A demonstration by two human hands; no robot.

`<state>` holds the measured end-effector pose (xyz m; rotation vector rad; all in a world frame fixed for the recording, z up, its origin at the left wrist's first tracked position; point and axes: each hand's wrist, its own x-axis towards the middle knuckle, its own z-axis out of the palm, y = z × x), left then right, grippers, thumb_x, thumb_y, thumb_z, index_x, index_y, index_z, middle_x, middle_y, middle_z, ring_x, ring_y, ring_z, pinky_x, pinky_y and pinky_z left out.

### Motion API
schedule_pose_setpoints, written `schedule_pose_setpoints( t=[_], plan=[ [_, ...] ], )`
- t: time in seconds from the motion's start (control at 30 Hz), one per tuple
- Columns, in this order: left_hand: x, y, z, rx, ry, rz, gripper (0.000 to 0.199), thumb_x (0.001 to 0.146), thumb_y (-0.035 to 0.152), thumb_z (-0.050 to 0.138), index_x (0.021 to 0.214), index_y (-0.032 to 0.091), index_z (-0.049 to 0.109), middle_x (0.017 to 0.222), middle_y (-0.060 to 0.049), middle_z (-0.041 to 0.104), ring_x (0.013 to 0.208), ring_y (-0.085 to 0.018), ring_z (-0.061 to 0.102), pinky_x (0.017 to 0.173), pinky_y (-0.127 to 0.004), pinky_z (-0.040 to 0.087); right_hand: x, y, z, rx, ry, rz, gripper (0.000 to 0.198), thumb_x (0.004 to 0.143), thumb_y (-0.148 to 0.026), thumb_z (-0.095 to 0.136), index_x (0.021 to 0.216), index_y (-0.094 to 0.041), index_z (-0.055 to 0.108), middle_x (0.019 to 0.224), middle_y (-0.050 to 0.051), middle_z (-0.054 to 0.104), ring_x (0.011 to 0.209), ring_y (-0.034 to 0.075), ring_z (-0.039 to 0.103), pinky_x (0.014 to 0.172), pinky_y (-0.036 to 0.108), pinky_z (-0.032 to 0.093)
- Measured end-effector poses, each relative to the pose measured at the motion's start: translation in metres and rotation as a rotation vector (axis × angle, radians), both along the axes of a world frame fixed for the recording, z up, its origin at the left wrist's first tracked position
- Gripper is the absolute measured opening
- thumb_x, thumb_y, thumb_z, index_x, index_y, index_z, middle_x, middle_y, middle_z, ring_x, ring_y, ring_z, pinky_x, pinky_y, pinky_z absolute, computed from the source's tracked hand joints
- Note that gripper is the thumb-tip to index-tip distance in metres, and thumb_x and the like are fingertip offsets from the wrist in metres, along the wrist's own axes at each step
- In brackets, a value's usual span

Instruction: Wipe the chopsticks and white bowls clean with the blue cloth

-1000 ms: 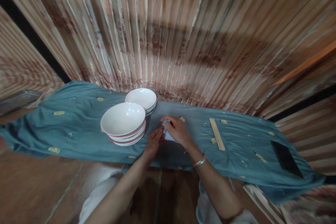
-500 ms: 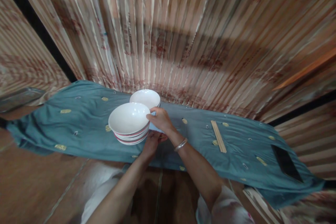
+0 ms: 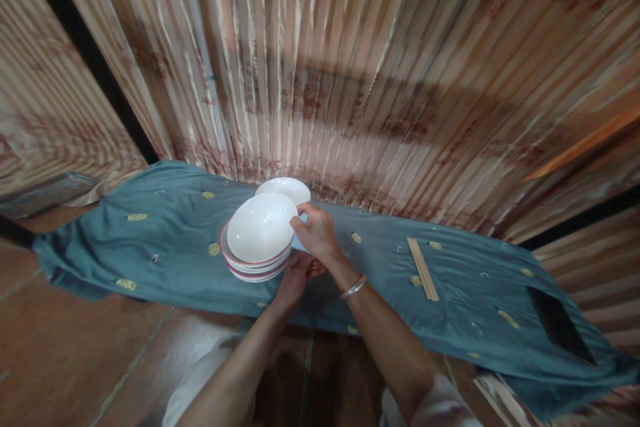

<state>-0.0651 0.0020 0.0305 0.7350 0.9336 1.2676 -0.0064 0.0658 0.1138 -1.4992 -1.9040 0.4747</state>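
Observation:
A stack of white bowls with red bands [image 3: 260, 272] stands on the cloth-covered table. The top white bowl [image 3: 263, 227] is tilted, its right edge raised from the bowl below. My right hand [image 3: 316, 232] pinches that raised rim between thumb and fingers. Low at the right side of the stack is my left hand [image 3: 296, 273], its fingers curled and partly hidden. Something reddish shows at its fingertips, too small to name. A pale blue patch [image 3: 301, 235] lies between my hands; its kind is unclear. Another white bowl [image 3: 285, 188] sits behind the stack, partly covered by it.
Several pale wooden sticks, like chopsticks [image 3: 423, 269], lie right of my hands on the green patterned cloth [image 3: 370, 280]. A flat black object [image 3: 560, 324] rests near the table's right end. A pleated curtain [image 3: 330, 80] hangs close behind the table.
My right hand has lifted the right edge of the top bowl, so it now tilts to the left on the stack. The whole view has shifted slightly.

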Motion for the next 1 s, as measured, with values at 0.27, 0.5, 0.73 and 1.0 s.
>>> schedule_pose_setpoints(
  t=[0.27,0.5,0.73,1.0],
  plan=[
    [0.005,0.002,-0.007,-0.063,-0.103,0.003,0.040,0.065,0.047,0.075,0.085,0.013,0.067,0.089,-0.012,0.074,0.076,-0.022,0.069,0.073,-0.033,0.054,0.056,-0.016,0.016,0.098,0.428,-0.054,0.026,0.073,-0.036,0.056,0.086,-0.019,0.069,0.062,-0.004,0.061,0.057,0.014,0.052,0.059,0.025,0.041],
    [0.010,0.007,0.005,-0.146,-0.262,-0.029,0.049,0.072,0.044,0.069,0.116,0.024,0.061,0.102,-0.005,0.074,0.092,-0.022,0.069,0.081,-0.034,0.054,0.132,-0.048,-0.009,0.086,0.513,-0.238,0.030,0.070,-0.039,0.059,0.085,-0.017,0.071,0.068,0.000,0.066,0.066,0.017,0.058,0.068,0.029,0.046],
    [0.034,0.000,0.003,-0.273,-0.196,-0.154,0.050,0.076,0.055,0.064,0.112,0.020,0.063,0.111,-0.011,0.071,0.103,-0.028,0.066,0.078,-0.038,0.058,0.179,-0.059,-0.069,-0.035,0.441,-0.362,0.029,0.071,-0.038,0.058,0.087,-0.018,0.071,0.068,0.002,0.067,0.067,0.020,0.060,0.066,0.030,0.048],
    [0.060,0.000,-0.022,-0.348,-0.070,-0.064,0.044,0.066,0.028,0.076,0.104,0.014,0.062,0.107,-0.013,0.072,0.086,-0.025,0.070,0.066,-0.033,0.060,0.220,-0.063,-0.114,-0.151,0.387,-0.235,0.032,0.076,-0.045,0.060,0.089,-0.019,0.071,0.083,0.006,0.074,0.076,0.021,0.066,0.073,0.033,0.050]
  ],
)
